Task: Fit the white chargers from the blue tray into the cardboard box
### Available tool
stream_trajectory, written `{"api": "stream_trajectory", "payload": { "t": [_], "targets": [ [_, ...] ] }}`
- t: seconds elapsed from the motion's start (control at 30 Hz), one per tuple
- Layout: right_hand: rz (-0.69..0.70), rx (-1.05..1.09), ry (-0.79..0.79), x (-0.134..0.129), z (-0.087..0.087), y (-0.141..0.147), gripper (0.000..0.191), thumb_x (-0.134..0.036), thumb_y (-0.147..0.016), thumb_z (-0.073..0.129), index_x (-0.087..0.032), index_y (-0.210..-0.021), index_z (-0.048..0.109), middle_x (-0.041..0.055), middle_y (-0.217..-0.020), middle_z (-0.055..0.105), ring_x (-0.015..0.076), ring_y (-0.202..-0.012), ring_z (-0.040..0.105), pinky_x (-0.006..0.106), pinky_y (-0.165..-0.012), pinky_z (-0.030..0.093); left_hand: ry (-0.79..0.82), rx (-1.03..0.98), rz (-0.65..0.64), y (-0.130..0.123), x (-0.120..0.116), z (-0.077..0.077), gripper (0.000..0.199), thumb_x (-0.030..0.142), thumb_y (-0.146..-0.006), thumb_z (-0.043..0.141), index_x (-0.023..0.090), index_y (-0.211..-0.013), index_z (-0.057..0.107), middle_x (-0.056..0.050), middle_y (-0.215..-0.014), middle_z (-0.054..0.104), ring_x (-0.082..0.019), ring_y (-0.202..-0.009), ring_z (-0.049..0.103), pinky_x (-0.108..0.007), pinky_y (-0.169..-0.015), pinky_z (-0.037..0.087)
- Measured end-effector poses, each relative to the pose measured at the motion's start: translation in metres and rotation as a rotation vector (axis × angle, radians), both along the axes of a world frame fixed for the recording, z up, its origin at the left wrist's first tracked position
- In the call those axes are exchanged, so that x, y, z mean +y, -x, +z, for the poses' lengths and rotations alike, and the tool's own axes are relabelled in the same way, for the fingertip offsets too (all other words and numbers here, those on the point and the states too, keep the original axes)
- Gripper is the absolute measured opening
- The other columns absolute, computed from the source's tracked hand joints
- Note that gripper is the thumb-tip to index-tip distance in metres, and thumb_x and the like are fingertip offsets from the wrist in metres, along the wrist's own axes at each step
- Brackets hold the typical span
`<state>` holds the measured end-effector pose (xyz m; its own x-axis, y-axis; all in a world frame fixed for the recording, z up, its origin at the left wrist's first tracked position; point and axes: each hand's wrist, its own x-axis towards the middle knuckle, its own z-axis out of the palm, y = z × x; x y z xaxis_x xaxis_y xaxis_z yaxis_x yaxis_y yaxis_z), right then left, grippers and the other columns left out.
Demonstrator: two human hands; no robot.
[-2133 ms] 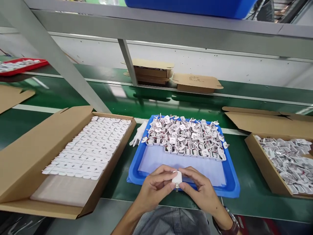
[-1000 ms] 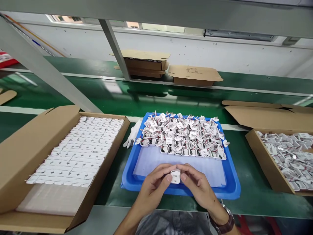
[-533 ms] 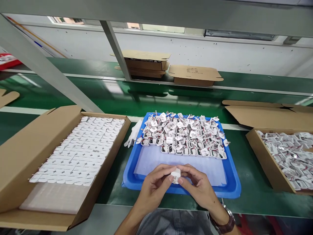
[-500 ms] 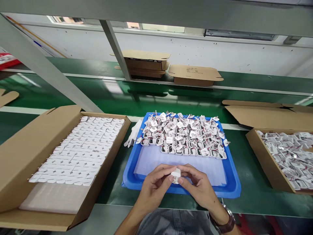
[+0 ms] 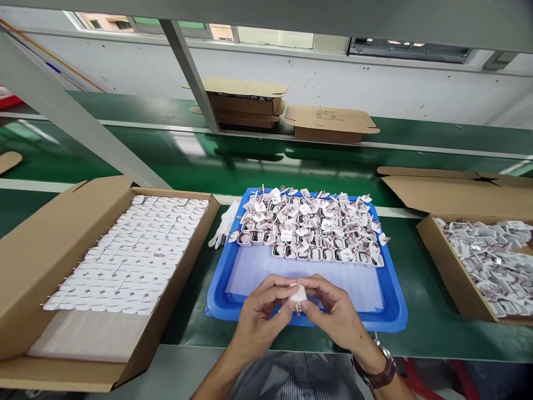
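Observation:
A small white plug housing (image 5: 298, 294) with metal prongs is pinched between both hands, over the near edge of a blue tray (image 5: 214, 303). My left hand (image 5: 266, 311) grips its left side with thumb and fingers. On its right side, my right hand (image 5: 328, 308) holds it the same way. Rows of open white housings (image 5: 310, 222) with loose prong caps and red and black wires fill the far part of the tray. Bare white lining sheet (image 5: 258, 272) shows in the tray's near part.
An open carton (image 5: 183, 283) at left holds rows of white pieces (image 5: 125, 255). At right, another carton (image 5: 458, 278) holds wired white parts. A white glove (image 5: 225, 225) lies beside the tray. Closed cartons (image 5: 328, 119) stand on the back ledge, near a slanted post (image 5: 191, 78).
The white housing has been tilted between my fingers, so its prongs now point down toward me. Both hands stay on it. The whole view has shifted slightly.

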<state>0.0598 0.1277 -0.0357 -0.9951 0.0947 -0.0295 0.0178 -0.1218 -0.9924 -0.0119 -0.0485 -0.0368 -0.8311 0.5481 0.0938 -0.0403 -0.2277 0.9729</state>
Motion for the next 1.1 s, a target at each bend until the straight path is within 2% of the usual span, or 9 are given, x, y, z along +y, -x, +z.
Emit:
{"api": "stream_trajectory", "payload": {
  "t": [0.1, 0.27, 0.43, 0.6, 0.83, 0.97, 1.1],
  "targets": [
    [0.004, -0.015, 0.010, 0.0023, -0.0016, -0.0019, 0.034, -0.034, -0.099, 0.073, -0.030, -0.132, 0.071, 0.0060, -0.123, 0.075, 0.0214, -0.111, 0.076, 0.037, -0.099, 0.063, -0.006, -0.020, 0.012, 0.0015, 0.0010, 0.0010, 0.019, 0.024, -0.095, 0.075, 0.026, -0.111, 0.085, -0.010, -0.108, 0.071, -0.018, -0.084, 0.072, -0.029, -0.072, 0.062],
    [0.013, -0.085, 0.032, 0.0058, -0.0065, -0.0065, 0.042, -0.043, -0.100, 0.072, -0.030, -0.140, 0.066, 0.0072, -0.126, 0.078, 0.0229, -0.115, 0.074, 0.042, -0.105, 0.059, 0.015, -0.039, 0.028, 0.0038, -0.0008, -0.0006, 0.019, 0.025, -0.094, 0.076, 0.025, -0.112, 0.085, -0.012, -0.110, 0.074, -0.023, -0.098, 0.072, -0.030, -0.078, 0.062],
    [0.022, -0.071, 0.042, 0.0052, -0.0067, -0.0060, 0.041, -0.040, -0.098, 0.075, -0.033, -0.138, 0.068, 0.0049, -0.130, 0.076, 0.0218, -0.115, 0.074, 0.039, -0.103, 0.060, 0.013, -0.039, 0.026, 0.0036, -0.0019, -0.0022, 0.021, 0.023, -0.096, 0.074, 0.026, -0.114, 0.085, -0.011, -0.113, 0.074, -0.024, -0.102, 0.072, -0.033, -0.084, 0.062],
    [0.010, -0.058, 0.037, 0.0035, -0.0051, -0.0030, 0.032, -0.035, -0.098, 0.076, -0.033, -0.130, 0.074, 0.0040, -0.128, 0.076, 0.0214, -0.115, 0.075, 0.036, -0.102, 0.061, 0.074, 0.025, 0.018, 0.0006, -0.0021, -0.0033, 0.025, 0.021, -0.098, 0.071, 0.028, -0.118, 0.084, -0.011, -0.112, 0.074, -0.022, -0.100, 0.072, -0.031, -0.082, 0.061],
    [0.002, -0.033, 0.019, 0.0015, -0.0009, -0.0023, 0.031, -0.030, -0.097, 0.076, -0.036, -0.127, 0.076, 0.0028, -0.122, 0.075, 0.0208, -0.116, 0.074, 0.035, -0.102, 0.060, 0.056, 0.092, 0.025, -0.0023, -0.0014, -0.0074, 0.033, 0.013, -0.096, 0.070, 0.032, -0.119, 0.082, -0.009, -0.112, 0.071, -0.020, -0.095, 0.073, -0.028, -0.077, 0.060],
    [0.007, -0.031, 0.009, 0.0014, 0.0010, -0.0025, 0.031, -0.027, -0.098, 0.074, -0.036, -0.127, 0.076, 0.0024, -0.121, 0.075, 0.0195, -0.115, 0.074, 0.033, -0.101, 0.060, 0.043, 0.076, 0.022, -0.0020, -0.0006, -0.0071, 0.031, 0.014, -0.095, 0.071, 0.032, -0.116, 0.083, -0.009, -0.111, 0.070, -0.020, -0.093, 0.073, -0.028, -0.076, 0.059],
    [0.009, -0.044, 0.015, 0.0025, -0.0054, -0.0035, 0.032, -0.028, -0.096, 0.075, -0.035, -0.127, 0.074, 0.0018, -0.118, 0.077, 0.0190, -0.108, 0.077, 0.034, -0.097, 0.063, 0.014, 0.021, 0.023, -0.0023, 0.0010, -0.0069, 0.026, 0.016, -0.094, 0.073, 0.031, -0.113, 0.084, -0.008, -0.108, 0.069, -0.017, -0.082, 0.071, -0.027, -0.070, 0.060]
  ]
}}
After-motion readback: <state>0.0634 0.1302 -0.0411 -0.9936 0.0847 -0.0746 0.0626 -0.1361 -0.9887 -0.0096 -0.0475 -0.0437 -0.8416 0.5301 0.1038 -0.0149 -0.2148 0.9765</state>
